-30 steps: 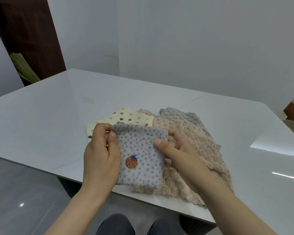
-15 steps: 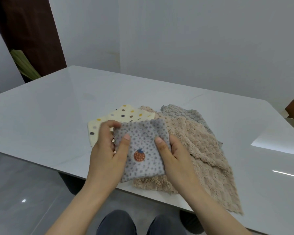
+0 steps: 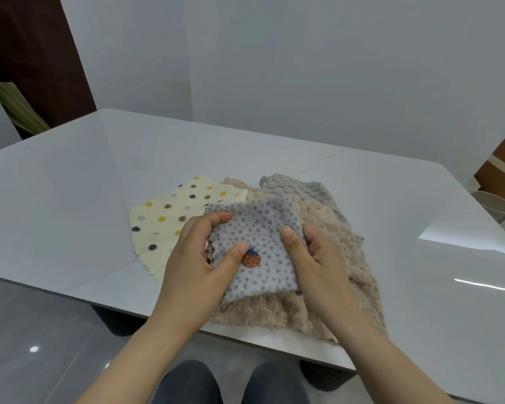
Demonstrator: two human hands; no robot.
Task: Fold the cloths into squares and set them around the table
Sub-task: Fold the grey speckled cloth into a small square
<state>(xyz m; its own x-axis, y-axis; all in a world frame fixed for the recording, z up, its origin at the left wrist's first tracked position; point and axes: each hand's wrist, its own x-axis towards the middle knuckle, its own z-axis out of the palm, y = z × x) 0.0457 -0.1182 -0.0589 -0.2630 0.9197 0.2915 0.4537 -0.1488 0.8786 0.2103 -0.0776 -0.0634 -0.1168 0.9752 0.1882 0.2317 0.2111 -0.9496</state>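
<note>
A: Four cloths are on the white table (image 3: 85, 176), all close to its near edge in front of you.
B: One of them is in your grasp: the grey dotted cloth (image 3: 263, 228) with the small strawberry print, folded to a rough square. You have it between both hands, over the beige fluffy cloth (image 3: 333, 243). Whether it rests on that cloth, I cannot tell.
A: Your left hand (image 3: 196, 266) pinches its left edge, with the thumb on top beside the strawberry and the fingers curled over the upper corner.
B: Your right hand (image 3: 321, 266) grips the right edge, thumb pressed flat on top, other fingers tucked beneath.
A: To your left the cream polka-dot cloth (image 3: 164, 217) lies flat, one corner hidden under the grey one.
B: The beige cloth spreads to the right and reaches the table's near edge. Behind it a grey textured cloth (image 3: 301, 189) peeks out.
</note>
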